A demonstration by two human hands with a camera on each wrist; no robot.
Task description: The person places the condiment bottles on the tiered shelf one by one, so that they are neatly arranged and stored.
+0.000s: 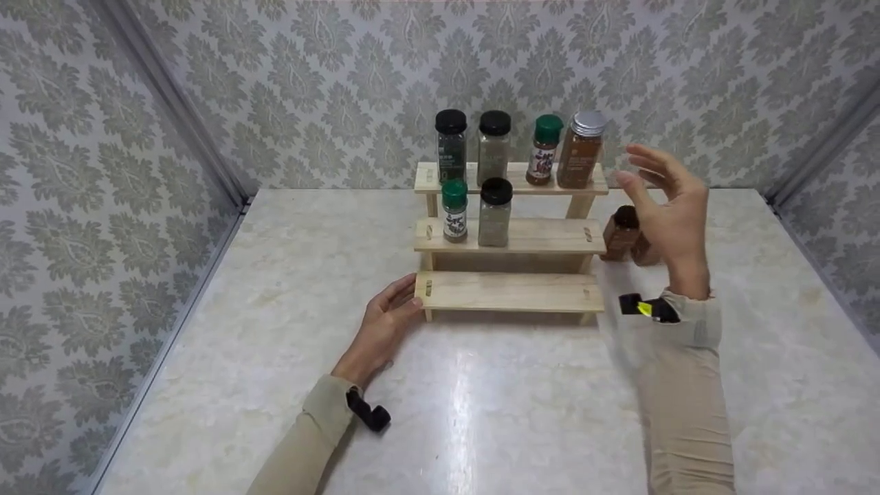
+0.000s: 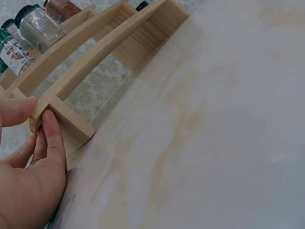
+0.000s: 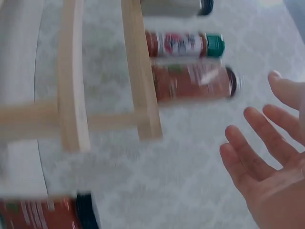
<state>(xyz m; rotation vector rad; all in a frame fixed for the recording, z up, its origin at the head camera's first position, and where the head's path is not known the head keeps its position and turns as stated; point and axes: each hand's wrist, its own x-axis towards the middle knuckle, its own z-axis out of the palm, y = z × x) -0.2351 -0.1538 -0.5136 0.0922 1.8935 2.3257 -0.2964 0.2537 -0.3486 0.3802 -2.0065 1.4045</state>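
A three-tier wooden rack (image 1: 512, 290) stands on the table. My left hand (image 1: 385, 320) pinches the left end of its lowest shelf, thumb above and fingers underneath, as the left wrist view shows. Off the right end of the top shelf is my right hand (image 1: 677, 213), fingers spread and holding nothing. The nearest jar to it is a red-brown spice jar (image 1: 579, 158) with a silver cap, slightly tilted on the top shelf. Left of that stand a small green-capped spice bottle (image 1: 543, 155) and two black-capped jars, one dark (image 1: 452, 148), one pale (image 1: 493, 151).
On the middle shelf are a green-capped bottle (image 1: 454, 213) and a black-capped pale jar (image 1: 495, 216). Right of the rack, a dark-capped reddish jar (image 1: 620, 237) stands on the table with another brown jar (image 1: 645, 252), partly behind my right hand. Patterned walls enclose the table.
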